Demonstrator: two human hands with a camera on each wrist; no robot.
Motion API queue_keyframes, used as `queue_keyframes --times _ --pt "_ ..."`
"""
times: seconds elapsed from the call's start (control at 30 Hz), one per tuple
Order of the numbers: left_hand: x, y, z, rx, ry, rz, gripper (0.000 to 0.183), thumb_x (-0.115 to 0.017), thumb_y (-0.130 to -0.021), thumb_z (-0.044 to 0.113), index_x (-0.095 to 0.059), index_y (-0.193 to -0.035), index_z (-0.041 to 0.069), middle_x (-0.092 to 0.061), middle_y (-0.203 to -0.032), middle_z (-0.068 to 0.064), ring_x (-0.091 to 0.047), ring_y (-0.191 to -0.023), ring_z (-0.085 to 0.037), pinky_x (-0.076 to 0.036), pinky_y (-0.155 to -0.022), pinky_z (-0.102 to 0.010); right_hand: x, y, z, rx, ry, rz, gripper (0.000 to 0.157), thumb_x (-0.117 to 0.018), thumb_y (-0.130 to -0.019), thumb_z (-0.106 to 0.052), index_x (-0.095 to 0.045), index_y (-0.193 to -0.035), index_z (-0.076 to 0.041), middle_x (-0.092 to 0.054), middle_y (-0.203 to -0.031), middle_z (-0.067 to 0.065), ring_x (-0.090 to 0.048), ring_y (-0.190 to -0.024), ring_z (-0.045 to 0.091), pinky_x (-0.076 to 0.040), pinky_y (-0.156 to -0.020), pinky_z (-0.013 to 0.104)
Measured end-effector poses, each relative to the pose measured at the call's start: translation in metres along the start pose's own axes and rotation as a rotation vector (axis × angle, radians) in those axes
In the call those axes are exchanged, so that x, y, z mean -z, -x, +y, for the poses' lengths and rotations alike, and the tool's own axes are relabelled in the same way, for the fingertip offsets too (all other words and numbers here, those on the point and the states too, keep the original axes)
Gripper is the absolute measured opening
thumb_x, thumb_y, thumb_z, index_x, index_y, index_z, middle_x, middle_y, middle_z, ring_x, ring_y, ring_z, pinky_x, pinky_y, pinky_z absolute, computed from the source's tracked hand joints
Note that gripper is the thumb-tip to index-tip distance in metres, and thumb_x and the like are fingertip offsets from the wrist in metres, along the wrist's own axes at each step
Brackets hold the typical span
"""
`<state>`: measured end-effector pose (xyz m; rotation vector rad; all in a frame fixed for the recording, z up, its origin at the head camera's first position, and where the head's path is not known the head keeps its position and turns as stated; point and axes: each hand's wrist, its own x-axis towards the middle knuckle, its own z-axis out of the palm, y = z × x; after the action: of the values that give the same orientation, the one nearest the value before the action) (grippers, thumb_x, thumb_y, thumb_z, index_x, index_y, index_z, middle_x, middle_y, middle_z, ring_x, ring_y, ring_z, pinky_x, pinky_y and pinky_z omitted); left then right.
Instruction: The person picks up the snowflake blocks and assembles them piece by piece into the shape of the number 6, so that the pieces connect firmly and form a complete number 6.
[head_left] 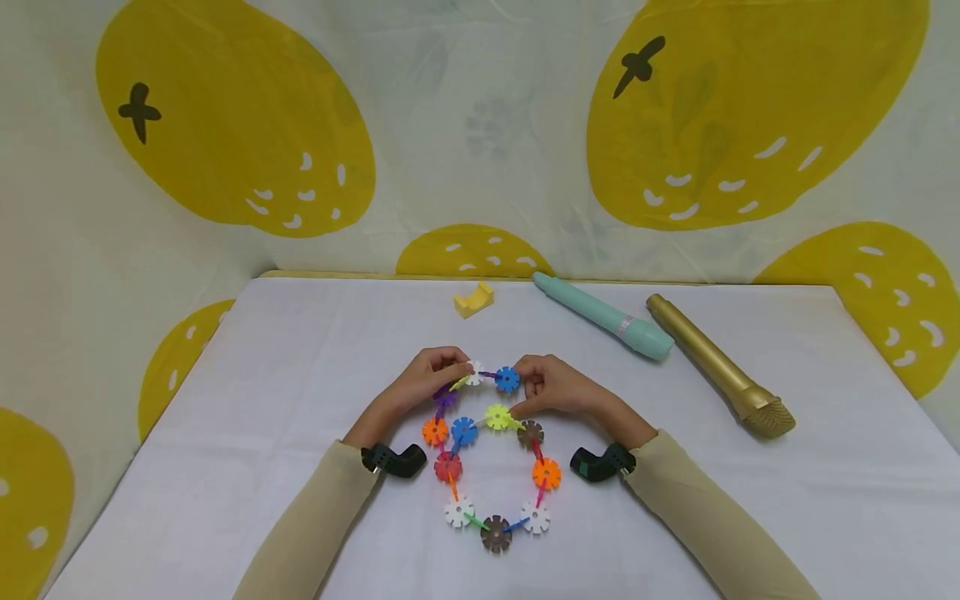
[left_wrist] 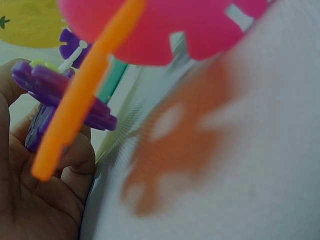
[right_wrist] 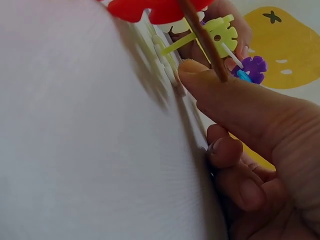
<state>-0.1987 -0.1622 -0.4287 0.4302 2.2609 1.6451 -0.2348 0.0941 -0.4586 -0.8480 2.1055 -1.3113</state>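
Note:
A ring of linked, notched plastic snowflake discs lies on the white cloth, with a brown disc (head_left: 496,534) nearest me. A side branch runs up from a red disc (head_left: 448,467) through orange and purple discs (head_left: 446,398) to a white disc (head_left: 473,373) and a blue disc (head_left: 507,380). My left hand (head_left: 431,379) pinches the branch by the white disc. My right hand (head_left: 562,385) has its index fingertip at the blue disc's edge and its thumb beside the ring's yellow-green disc (head_left: 497,417). Its other fingers are bent in the right wrist view.
Behind the hands lie a yellow curved block (head_left: 474,300), a mint-green microphone (head_left: 603,317) and a gold microphone (head_left: 720,367). A patterned cloth (head_left: 480,125) hangs along the table's back edge.

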Motion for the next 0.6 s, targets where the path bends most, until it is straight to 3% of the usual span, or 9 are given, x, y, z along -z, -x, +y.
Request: queue_keyframes --times 0.17,0.37,0.6 --pt "0.000 0.000 0.001 0.019 0.006 0.009 0.018 -0.054 -0.096 0.009 -0.064 -0.100 -0.006 -0.058 -0.084 0.003 -0.048 -0.078 -0.015 -0.041 -0.072 -0.024 0.000 -0.001 -0.001 0.032 0.032 -0.040 0.023 -0.081 -0.079 -0.007 -0.075 -0.099 0.002 -0.056 -0.099 0.008 -0.046 -0.057 0.008 -0.036 -0.058 0.020" --pt "0.000 0.000 0.000 0.017 0.002 0.026 0.019 -0.054 -0.096 0.009 -0.063 -0.101 -0.006 -0.057 -0.084 0.002 -0.048 -0.078 -0.016 -0.041 -0.071 -0.024 0.002 0.000 -0.001 0.064 0.057 -0.068 0.022 -0.079 -0.079 -0.007 -0.076 -0.099 0.001 -0.055 -0.091 0.005 -0.048 -0.059 0.007 -0.036 -0.057 0.019" --pt "0.001 -0.004 -0.013 0.004 0.010 0.029 0.018 -0.054 -0.097 0.010 -0.064 -0.101 -0.005 -0.057 -0.084 0.002 -0.048 -0.078 -0.015 -0.041 -0.070 -0.023 0.006 0.001 0.002 0.083 0.056 -0.107 0.025 -0.080 -0.080 -0.008 -0.075 -0.103 -0.002 -0.058 -0.095 0.006 -0.047 -0.061 0.007 -0.035 -0.057 0.019"
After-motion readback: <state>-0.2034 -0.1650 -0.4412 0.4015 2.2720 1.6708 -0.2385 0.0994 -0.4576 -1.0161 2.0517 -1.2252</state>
